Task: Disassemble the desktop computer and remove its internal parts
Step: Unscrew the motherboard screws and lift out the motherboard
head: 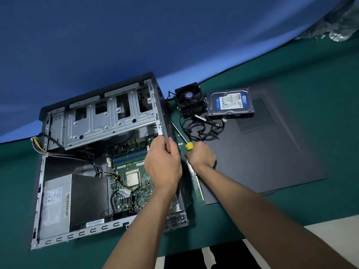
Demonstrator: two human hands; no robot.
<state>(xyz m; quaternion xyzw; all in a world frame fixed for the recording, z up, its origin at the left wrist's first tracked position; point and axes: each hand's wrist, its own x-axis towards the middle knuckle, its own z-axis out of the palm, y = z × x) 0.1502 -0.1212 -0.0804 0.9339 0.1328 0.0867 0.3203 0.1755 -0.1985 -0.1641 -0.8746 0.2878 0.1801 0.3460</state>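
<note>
The open computer case (58, 235) lies on its side on the green table, showing the green motherboard (124, 189) with the bare CPU (133, 178), blue memory slots (130, 157), the silver power supply (56, 204) and the empty drive cage (108, 117). My left hand (162, 164) grips the case's right rim. My right hand (202, 156) holds a screwdriver (181, 135) by its yellow handle, just right of the case. A memory stick (197, 183) lies below that hand, by the case.
The removed cooler fan (189, 99), a hard drive (230, 103) and a bundle of black cables (204, 129) lie to the right of the case. The dark side panel (272, 148) lies flat there. Two small screws (180, 144) sit near the screwdriver. A blue wall stands behind.
</note>
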